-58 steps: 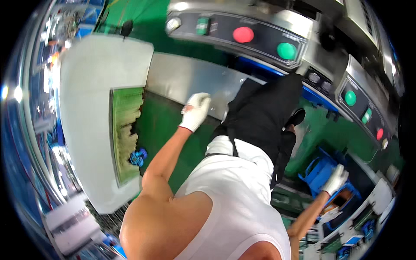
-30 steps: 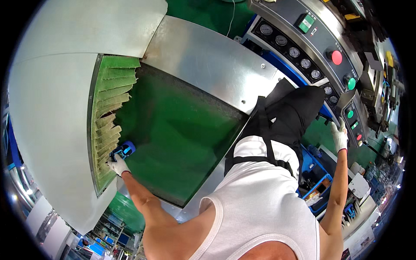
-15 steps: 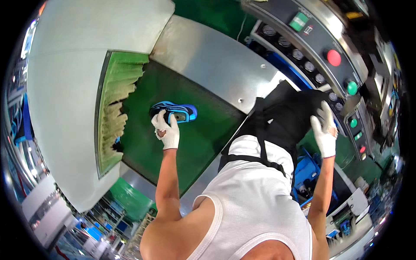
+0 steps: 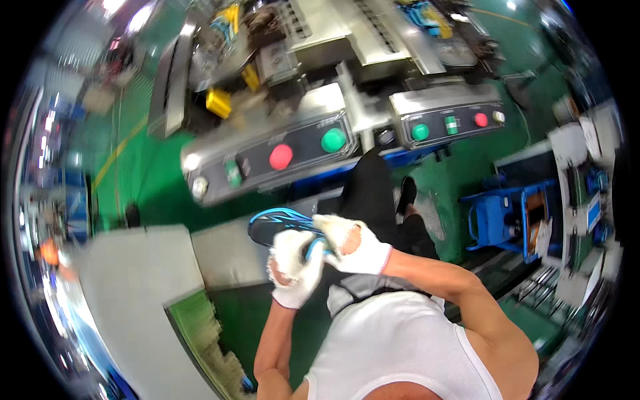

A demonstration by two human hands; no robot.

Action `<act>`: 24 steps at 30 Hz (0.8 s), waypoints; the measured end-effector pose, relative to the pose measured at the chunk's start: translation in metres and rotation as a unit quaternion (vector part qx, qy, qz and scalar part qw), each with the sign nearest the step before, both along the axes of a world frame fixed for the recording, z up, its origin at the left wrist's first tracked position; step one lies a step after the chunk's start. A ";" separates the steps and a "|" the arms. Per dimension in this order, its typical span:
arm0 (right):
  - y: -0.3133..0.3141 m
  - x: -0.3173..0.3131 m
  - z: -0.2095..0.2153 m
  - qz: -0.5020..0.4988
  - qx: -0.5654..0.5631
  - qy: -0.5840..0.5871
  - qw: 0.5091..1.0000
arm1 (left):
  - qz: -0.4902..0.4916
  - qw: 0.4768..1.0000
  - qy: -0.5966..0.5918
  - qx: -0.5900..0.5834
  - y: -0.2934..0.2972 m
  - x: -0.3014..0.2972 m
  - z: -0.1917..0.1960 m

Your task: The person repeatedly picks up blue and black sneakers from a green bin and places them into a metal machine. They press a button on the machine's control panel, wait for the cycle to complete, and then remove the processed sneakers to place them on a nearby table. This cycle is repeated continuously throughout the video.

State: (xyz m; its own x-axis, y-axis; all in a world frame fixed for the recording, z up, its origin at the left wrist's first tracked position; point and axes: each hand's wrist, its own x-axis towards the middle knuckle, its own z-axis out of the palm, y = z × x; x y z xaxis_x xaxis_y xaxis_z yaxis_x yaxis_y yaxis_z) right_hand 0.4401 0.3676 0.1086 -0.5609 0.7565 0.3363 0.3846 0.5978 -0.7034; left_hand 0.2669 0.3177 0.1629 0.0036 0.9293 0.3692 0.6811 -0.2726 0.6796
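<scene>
A black shoe part with bright blue stripes (image 4: 277,223) is held in front of my chest. My left hand (image 4: 293,267), in a worn white glove, grips it from below. My right hand (image 4: 350,245), also gloved with a hole on the back, closes on its right end. Both hands touch each other around the piece. Just beyond it is a grey control panel (image 4: 267,163) with a red button (image 4: 281,157) and a green button (image 4: 333,140).
A second panel (image 4: 450,120) with green and red buttons stands at the right. A grey machine hood (image 4: 127,280) with a green fringed opening (image 4: 200,333) lies lower left. A blue cart (image 4: 507,217) stands on the green floor at the right.
My left hand lifted the blue-striped piece off the green belt and brought it to my chest. My right hand came down from the panel and joined it. My view swung toward the control panels.
</scene>
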 end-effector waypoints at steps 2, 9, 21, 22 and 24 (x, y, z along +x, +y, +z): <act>0.015 0.059 0.026 -0.054 -0.090 0.037 0.994 | -0.138 0.989 0.057 -0.008 0.046 0.045 0.036; -0.019 0.241 0.040 -0.333 -0.366 0.321 0.808 | -0.242 0.958 0.067 0.136 0.227 0.178 0.104; -0.062 0.309 -0.073 -0.566 -0.443 0.508 0.474 | -0.088 0.995 0.025 -0.038 0.604 0.355 0.012; -0.067 0.309 -0.075 -0.573 -0.446 0.509 0.463 | -0.037 0.986 0.154 0.055 0.623 0.355 -0.008; -0.075 0.310 -0.081 -0.587 -0.436 0.521 0.441 | -0.029 0.997 0.057 -0.043 0.629 0.377 -0.019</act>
State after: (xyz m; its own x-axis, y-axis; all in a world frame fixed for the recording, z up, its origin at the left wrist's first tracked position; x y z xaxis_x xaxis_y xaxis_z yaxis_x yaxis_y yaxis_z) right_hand 0.7497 0.2927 0.0276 0.5042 0.4163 -0.7566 -0.7338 -0.2555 -0.6295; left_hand 0.6440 0.9462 0.1438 0.0958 0.9543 0.2832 0.7396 -0.2587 0.6214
